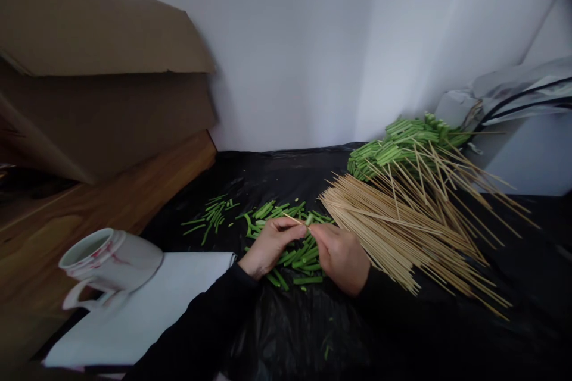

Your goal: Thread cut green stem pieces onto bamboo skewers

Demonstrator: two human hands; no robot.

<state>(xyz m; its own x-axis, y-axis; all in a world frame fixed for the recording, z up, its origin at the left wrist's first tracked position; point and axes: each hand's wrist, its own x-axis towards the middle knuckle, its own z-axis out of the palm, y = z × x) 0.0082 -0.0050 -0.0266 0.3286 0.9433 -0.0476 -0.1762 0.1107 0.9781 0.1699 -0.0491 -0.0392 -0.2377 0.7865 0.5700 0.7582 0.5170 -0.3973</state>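
My left hand (273, 243) and my right hand (343, 254) meet fingertip to fingertip over a pile of cut green stem pieces (308, 256). A thin bamboo skewer (294, 218) runs between the pinched fingers, its visible end pointing up and left past my left index finger. Both hands are closed at it; its other end is hidden by my right hand. One pale green stem piece (309, 219) shows right at the fingertips, but whether it is on the skewer I cannot tell.
Right of my hands lies a large heap of loose bamboo skewers (402, 226). Skewered green stems (402, 143) are stacked behind it. A few stem pieces (214, 214) lie left on the black plastic sheet (308, 333). A mug (129, 262) stands on white paper (179, 292), near a cardboard box (116, 113).
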